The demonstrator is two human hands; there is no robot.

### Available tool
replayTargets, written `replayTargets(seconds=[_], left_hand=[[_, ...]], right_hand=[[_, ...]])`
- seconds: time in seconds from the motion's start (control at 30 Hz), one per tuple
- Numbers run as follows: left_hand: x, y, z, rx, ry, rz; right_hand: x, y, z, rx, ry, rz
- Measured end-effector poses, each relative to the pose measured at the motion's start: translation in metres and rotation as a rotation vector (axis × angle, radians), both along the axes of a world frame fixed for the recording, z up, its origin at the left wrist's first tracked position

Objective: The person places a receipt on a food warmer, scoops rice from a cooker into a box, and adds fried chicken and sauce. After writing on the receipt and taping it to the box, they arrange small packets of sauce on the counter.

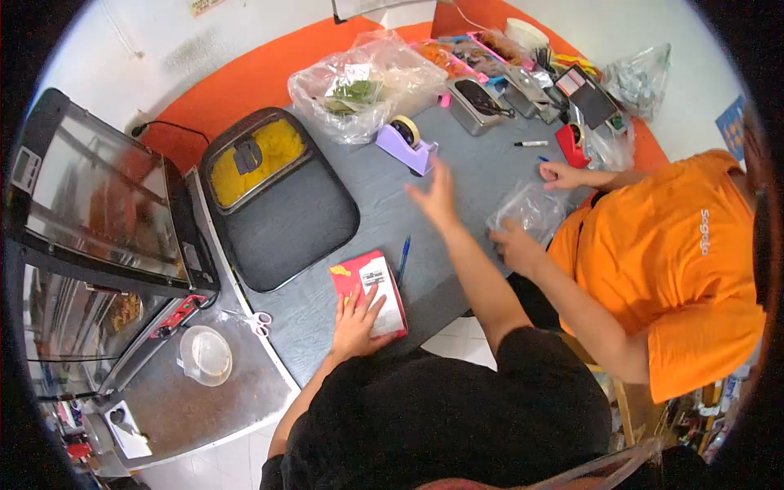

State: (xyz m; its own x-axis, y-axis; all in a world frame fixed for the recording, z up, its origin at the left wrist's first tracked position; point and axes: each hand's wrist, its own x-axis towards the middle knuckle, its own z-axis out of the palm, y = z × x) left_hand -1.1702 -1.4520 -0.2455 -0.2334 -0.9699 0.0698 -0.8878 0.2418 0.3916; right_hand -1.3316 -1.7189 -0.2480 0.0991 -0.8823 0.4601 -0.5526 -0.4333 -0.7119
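My left hand (357,323) lies with fingers spread over a red and white packet (381,286) that has a printed label, near the front of the grey table. My right hand (439,201) is stretched out over the table, thumb and fingers apart and nothing in it. Just beyond its fingertips stands a purple tape dispenser (406,150) with a roll of tape. A blue pen (404,257) lies right beside the packet.
At right, a person in an orange shirt (653,261) handles a clear plastic bag (531,211). A black tray (286,229) with yellow food stands left; scissors (260,323) and a glass display case (106,204) are further left. Metal tins (478,106) and a red dispenser (572,145) sit behind.
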Motion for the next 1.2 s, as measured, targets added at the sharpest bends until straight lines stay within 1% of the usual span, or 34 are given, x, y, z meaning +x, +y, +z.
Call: replayTargets(seconds=[0.03,0.1,0.13,0.17,0.2,0.27,0.33,0.37,0.43,0.47,0.53,0.57,0.63,0.67,0.73,0.83,0.97,1.03,1.07,1.13,1.17,1.2], left_hand=[[0.000,0.000,0.002,0.001,0.032,0.011],[0.003,-0.004,-0.003,0.003,-0.001,0.006],[0.004,-0.002,-0.005,0.008,-0.039,-0.019],[0.005,-0.001,-0.006,0.026,-0.040,-0.008],[0.004,-0.001,-0.007,0.025,-0.044,-0.001],[0.003,-0.002,-0.006,0.028,-0.042,0.014],[0.002,-0.004,0.000,0.084,0.044,0.056],[0.002,-0.004,-0.001,0.085,0.047,0.061],[0.003,-0.003,-0.002,0.064,0.034,0.039],[0.003,-0.003,-0.002,0.065,0.034,0.041],[0.003,-0.003,-0.002,0.061,0.032,0.039],[0.004,-0.003,-0.002,0.060,0.029,0.036],[0.003,-0.004,-0.004,0.071,0.027,0.042],[0.003,-0.004,-0.003,0.071,0.029,0.041],[0.003,-0.004,0.000,0.091,0.041,0.047],[0.003,-0.004,-0.004,0.076,0.032,0.041],[0.002,-0.003,-0.005,0.077,0.043,0.054],[0.003,-0.003,-0.003,0.058,0.035,0.044],[0.003,-0.002,-0.003,0.072,0.039,0.046],[0.003,-0.003,-0.005,0.082,0.080,0.074],[0.003,-0.003,-0.006,0.070,0.138,0.081],[0.004,-0.004,-0.007,0.079,0.144,0.084]], right_hand=[[0.000,-0.038,-0.005,-0.093,-0.023,-0.107],[0.000,-0.087,-0.017,0.041,-0.099,-0.121],[-0.003,-0.102,-0.024,0.056,-0.098,-0.107],[-0.005,-0.113,-0.033,0.097,-0.034,-0.083],[-0.003,-0.108,-0.035,0.144,0.031,-0.062],[0.004,-0.092,-0.040,0.164,0.033,-0.077],[0.013,-0.079,-0.042,0.133,0.272,-0.223],[0.014,-0.087,-0.048,0.133,0.274,-0.218],[0.017,-0.102,-0.051,0.658,-0.194,-0.118],[0.012,-0.105,-0.053,0.660,-0.193,-0.116],[0.006,-0.083,-0.014,0.822,-0.829,0.049],[0.008,-0.075,-0.026,0.819,-0.833,0.048],[0.017,-0.060,-0.060,0.478,-0.985,-0.103],[0.018,-0.054,-0.065,0.478,-0.983,-0.104],[0.017,-0.043,-0.070,0.258,-0.853,-0.037],[0.011,-0.046,-0.063,0.278,-0.790,0.014],[0.014,-0.044,-0.063,0.273,-0.840,0.014],[0.018,-0.044,-0.064,0.318,-0.825,-0.069],[0.018,-0.041,-0.065,0.332,-0.820,-0.073],[0.020,-0.042,-0.066,0.231,-0.693,-0.140],[0.021,-0.046,-0.067,0.243,-0.687,-0.143],[0.017,-0.054,-0.074,0.190,-0.574,-0.221]])
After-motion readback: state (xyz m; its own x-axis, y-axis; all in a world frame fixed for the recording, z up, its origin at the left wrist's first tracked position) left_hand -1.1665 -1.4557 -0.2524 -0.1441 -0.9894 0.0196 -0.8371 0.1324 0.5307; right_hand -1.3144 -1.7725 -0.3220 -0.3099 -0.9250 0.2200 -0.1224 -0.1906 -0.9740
